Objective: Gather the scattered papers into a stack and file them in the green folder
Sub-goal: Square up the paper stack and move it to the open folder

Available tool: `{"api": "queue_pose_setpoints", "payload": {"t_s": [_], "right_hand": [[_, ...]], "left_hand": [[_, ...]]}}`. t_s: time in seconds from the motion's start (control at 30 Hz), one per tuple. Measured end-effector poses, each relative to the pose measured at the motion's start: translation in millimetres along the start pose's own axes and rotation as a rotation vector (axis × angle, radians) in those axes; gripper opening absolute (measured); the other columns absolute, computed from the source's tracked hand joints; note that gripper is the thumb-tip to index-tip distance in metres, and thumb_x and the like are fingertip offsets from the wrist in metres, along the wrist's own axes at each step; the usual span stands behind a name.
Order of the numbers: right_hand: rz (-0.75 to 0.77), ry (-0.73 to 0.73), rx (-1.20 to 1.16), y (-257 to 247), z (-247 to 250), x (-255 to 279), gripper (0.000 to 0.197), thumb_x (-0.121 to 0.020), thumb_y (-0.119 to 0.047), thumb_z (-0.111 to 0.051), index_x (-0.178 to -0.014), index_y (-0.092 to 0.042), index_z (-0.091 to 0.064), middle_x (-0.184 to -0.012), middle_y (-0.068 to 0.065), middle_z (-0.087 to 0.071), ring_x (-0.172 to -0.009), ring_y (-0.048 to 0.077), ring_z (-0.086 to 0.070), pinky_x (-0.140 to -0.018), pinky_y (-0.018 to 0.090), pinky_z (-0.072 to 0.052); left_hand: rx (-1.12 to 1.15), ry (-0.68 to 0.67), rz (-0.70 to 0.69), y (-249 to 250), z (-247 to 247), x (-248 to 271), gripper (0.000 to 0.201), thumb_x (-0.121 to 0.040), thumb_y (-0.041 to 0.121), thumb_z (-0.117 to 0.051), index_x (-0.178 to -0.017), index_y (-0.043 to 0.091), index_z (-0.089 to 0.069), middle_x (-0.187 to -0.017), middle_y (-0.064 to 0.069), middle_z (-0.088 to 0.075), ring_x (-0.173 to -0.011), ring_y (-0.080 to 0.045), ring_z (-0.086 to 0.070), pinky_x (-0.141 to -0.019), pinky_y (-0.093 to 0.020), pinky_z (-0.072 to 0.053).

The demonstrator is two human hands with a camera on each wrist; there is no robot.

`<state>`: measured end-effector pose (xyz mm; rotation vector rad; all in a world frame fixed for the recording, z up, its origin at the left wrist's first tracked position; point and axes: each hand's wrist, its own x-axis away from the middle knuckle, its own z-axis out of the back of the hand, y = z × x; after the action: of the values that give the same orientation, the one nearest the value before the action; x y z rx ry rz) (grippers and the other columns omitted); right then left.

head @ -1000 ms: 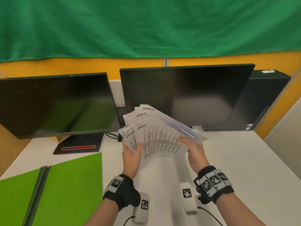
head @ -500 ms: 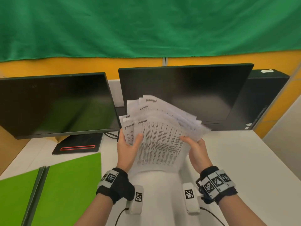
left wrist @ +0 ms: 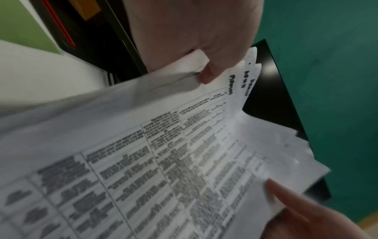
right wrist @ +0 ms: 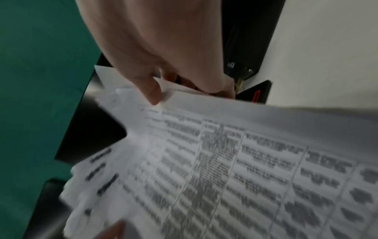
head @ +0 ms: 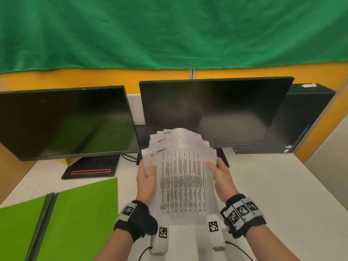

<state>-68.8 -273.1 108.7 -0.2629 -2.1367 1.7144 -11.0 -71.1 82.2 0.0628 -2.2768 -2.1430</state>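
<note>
I hold a sheaf of printed papers (head: 183, 178) upright above the white desk, in front of the right monitor. Their top edges are fanned and uneven. My left hand (head: 146, 178) grips the left edge, thumb (left wrist: 210, 74) on the front sheet (left wrist: 163, 161). My right hand (head: 220, 176) grips the right edge, thumb (right wrist: 151, 90) on the front of the papers (right wrist: 225, 161) and fingers behind. The green folder (head: 75, 213) lies open and flat on the desk at the lower left, apart from both hands.
Two dark monitors (head: 64, 121) (head: 212, 110) stand behind the papers on black bases (head: 90, 169). A black computer case (head: 305, 119) stands at the back right. The white desk (head: 282, 194) stretches to the right. A green curtain hangs behind.
The papers have swung from a slant to nearly upright and their fan has narrowed. Both hands have shifted along the side edges, still gripping the sheaf.
</note>
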Motion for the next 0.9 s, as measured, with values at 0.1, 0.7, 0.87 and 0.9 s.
{"api": "queue_pose_setpoints", "payload": {"t_s": [0.1, 0.7, 0.87, 0.9], "right_hand": [[0.054, 0.021, -0.033, 0.2, -14.6, 2.7, 0.024, -0.096, -0.013, -0.047, -0.112, -0.028, -0.054, -0.112, -0.001, -0.065, -0.100, 0.013, -0.064, -0.078, 0.027, -0.051], [0.054, 0.006, 0.026, -13.4, -14.6, -21.0, 0.049, -0.068, 0.003, -0.051, -0.115, -0.005, -0.040, -0.112, 0.015, -0.054, -0.101, 0.026, -0.057, -0.072, 0.027, -0.046], [0.079, -0.006, 0.167, -13.1, -21.0, -14.9, 0.044, -0.086, 0.000, -0.054, -0.119, -0.022, -0.035, -0.114, 0.005, -0.048, -0.105, 0.019, -0.054, -0.082, 0.030, -0.049], [0.172, 0.052, 0.255, -17.1, -14.3, -15.2, 0.053, -0.083, -0.007, -0.062, -0.124, -0.026, -0.034, -0.120, 0.004, -0.047, -0.109, 0.016, -0.052, -0.086, 0.032, -0.049]], "left_hand": [[0.020, 0.030, -0.065, 6.6, -12.7, 9.4, 0.040, -0.099, 0.009, -0.042, -0.138, 0.018, -0.040, -0.120, -0.002, -0.060, -0.108, -0.016, -0.060, -0.086, -0.020, -0.053], [-0.041, -0.002, -0.051, -9.9, 8.6, -4.2, 0.046, -0.088, 0.000, -0.057, -0.119, 0.029, -0.037, -0.107, 0.014, -0.058, -0.099, -0.005, -0.059, -0.087, -0.030, -0.051], [-0.149, 0.039, -0.021, -18.3, 2.8, -13.2, 0.041, -0.095, 0.014, -0.050, -0.136, 0.020, -0.043, -0.115, 0.001, -0.060, -0.111, -0.022, -0.059, -0.093, -0.036, -0.050], [-0.180, 0.024, -0.050, -14.3, 4.7, -15.0, 0.040, -0.096, 0.014, -0.048, -0.136, 0.018, -0.044, -0.114, 0.001, -0.060, -0.110, -0.021, -0.059, -0.090, -0.029, -0.049]]}}
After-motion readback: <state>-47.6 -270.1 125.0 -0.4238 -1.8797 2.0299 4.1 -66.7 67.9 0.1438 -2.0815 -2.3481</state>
